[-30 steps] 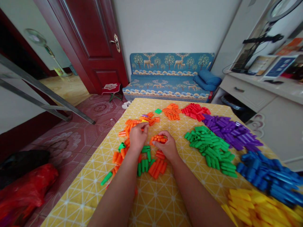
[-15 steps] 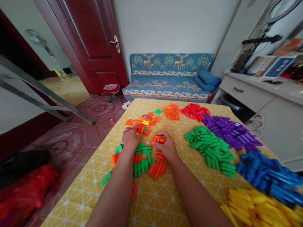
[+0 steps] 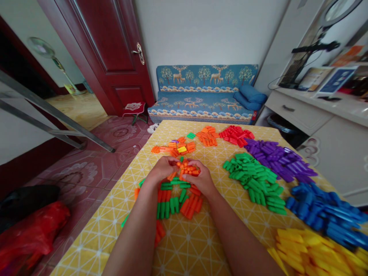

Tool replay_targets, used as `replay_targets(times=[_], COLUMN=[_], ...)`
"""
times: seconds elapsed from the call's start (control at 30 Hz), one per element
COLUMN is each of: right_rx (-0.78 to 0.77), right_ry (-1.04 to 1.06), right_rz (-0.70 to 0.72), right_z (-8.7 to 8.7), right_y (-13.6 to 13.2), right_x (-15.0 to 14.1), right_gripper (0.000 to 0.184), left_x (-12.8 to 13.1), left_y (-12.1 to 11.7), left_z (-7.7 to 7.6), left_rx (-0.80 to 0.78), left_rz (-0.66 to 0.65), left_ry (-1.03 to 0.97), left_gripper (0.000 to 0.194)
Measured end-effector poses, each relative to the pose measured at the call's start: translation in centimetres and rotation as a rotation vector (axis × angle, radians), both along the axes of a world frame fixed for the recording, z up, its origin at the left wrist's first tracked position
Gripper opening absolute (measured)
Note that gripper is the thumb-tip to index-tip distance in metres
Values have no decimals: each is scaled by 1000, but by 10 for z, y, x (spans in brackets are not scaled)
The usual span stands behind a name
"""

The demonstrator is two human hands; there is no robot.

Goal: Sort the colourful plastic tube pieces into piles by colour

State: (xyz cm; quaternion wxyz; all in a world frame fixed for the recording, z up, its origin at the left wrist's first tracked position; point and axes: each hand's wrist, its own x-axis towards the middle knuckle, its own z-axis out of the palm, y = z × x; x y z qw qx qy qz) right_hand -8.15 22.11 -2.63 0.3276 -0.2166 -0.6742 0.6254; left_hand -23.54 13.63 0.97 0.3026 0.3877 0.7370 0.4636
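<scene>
My right hand (image 3: 201,177) is closed around a bunch of small orange plastic tubes (image 3: 188,168), whose exact kind I cannot make out. Close against it on the left, my left hand (image 3: 164,168) has its fingers curled on more orange tubes at the same bunch. Just beyond the hands lies a loose group of orange tubes (image 3: 189,146) with a yellow tube (image 3: 182,149) on it. Nearer to me, under and beside my wrists, are green tubes (image 3: 163,210) and orange tubes (image 3: 191,207) lying in short rows. My left forearm hides part of them.
Sorted piles stand on the yellow patterned tablecloth (image 3: 198,245): orange (image 3: 207,136), red (image 3: 236,135), purple (image 3: 278,159), green (image 3: 255,180), blue (image 3: 324,211) and yellow (image 3: 313,251). A blue sofa (image 3: 205,97) is behind the table, a white cabinet (image 3: 336,142) at right.
My left hand has moved right and toward me, from the far orange group to my right hand, bringing orange tubes against the bunch. My right hand has stayed almost in place.
</scene>
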Motion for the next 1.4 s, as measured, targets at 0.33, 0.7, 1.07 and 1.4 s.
replay_targets(times=[0.33,0.7,1.07,1.4], right_rx=[-156,-176,-341,-262], right_ry=[118,75,207,75], right_rz=[162,-39,-364,-310], right_z=[0,1,5,5], right_y=[-4,-1,7,5], right_x=[1,-1,-1,-2], right_gripper=[82,42,44,46], left_x=[5,11,29,24], left_y=[-2,-2,10,9], left_z=[2,16,-16,-3], left_rx=[-46,-169,-245,-198], left_rz=[-141,-55,-168,-94], left_ry=[236,635,847,829], left_gripper=[16,34,39,21])
